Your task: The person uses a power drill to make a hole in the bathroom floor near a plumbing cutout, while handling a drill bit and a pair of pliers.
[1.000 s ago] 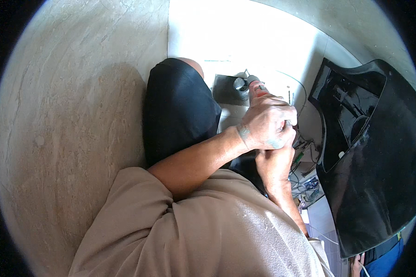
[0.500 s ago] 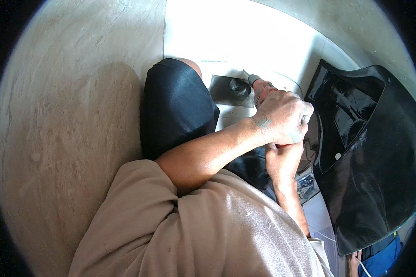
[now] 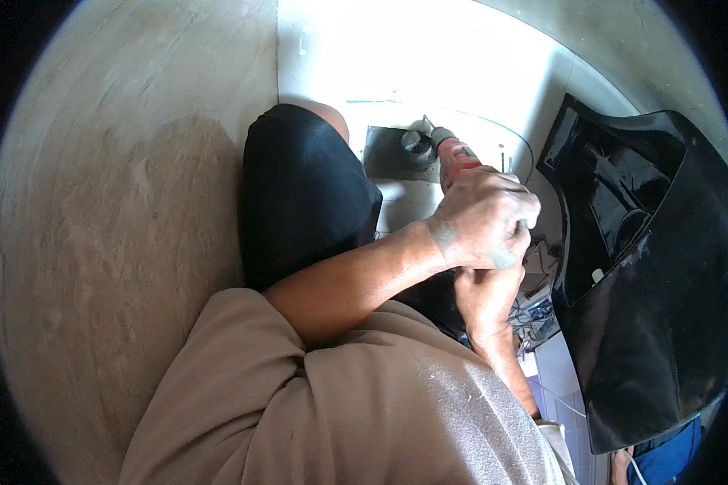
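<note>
Nearest is the person's beige shirt [image 3: 364, 404], pale flecks over its right side, with dark shorts [image 3: 307, 194] on a bent leg ahead of the left shoulder. The left forearm [image 3: 364, 263] crosses in front of the body to the left hand [image 3: 487, 220], whose fingers are clenched round the rear of a red and grey power drill [image 3: 459, 159]; greyish smears mark the wrist. The right forearm [image 3: 501, 356] rises to the right hand [image 3: 489, 291], tucked just below the left; its fingers are mostly covered, so whether they grasp the drill's handle cannot be told. The drill lies ahead of both hands, pointing away and slightly left, its thin bit [image 3: 428, 123] close beside a short round tube [image 3: 415, 145] on a dark grey square patch [image 3: 382, 160]; glare hides whether the bit touches anything. To the right is a large glossy black shell [image 3: 655, 339] with a recessed opening, tangled cables [image 3: 534, 315] showing by its left edge, and another person's hand [image 3: 620, 465] near blue cloth [image 3: 671, 459] below it. A brownish marbled panel [image 3: 121, 210] fills the left, and a glaring white surface [image 3: 396, 48] spreads beyond the drill
</note>
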Motion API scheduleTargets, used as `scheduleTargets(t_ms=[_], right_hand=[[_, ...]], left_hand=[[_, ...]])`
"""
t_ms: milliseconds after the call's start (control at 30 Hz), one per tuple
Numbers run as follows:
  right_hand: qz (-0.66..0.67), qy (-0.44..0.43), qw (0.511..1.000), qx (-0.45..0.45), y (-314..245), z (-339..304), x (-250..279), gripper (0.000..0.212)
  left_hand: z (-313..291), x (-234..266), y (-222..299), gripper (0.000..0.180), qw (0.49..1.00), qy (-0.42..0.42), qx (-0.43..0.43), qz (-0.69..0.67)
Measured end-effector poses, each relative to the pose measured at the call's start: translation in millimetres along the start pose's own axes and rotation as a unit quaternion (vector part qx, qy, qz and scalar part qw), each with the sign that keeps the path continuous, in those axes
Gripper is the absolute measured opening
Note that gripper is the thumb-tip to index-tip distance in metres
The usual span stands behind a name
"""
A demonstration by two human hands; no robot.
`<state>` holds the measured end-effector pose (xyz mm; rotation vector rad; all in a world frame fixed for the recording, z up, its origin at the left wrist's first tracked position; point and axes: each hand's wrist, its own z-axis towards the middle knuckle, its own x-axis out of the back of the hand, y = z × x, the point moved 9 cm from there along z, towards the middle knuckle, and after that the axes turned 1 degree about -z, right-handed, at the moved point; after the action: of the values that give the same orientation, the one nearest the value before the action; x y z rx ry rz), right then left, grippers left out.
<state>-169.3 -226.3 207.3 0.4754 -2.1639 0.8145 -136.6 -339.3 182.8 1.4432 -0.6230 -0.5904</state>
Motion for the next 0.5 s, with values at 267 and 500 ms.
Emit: scheduleTargets(t_ms=[267,500], right_hand=[[-0.154,-0.131,0.979,0.002,-45.8,22.0,-6.1,0.06],[-0.132,-0.176,0.975,-0.021,-26.8,4.6,-15.8,0.059]], left_hand=[[-14.4,71.5,-1.7,0.004,0.985,0.165,0.002,-0.046],[-26.3,61.8,7.8,0.007,0.987,0.139,-0.067,-0.036]])
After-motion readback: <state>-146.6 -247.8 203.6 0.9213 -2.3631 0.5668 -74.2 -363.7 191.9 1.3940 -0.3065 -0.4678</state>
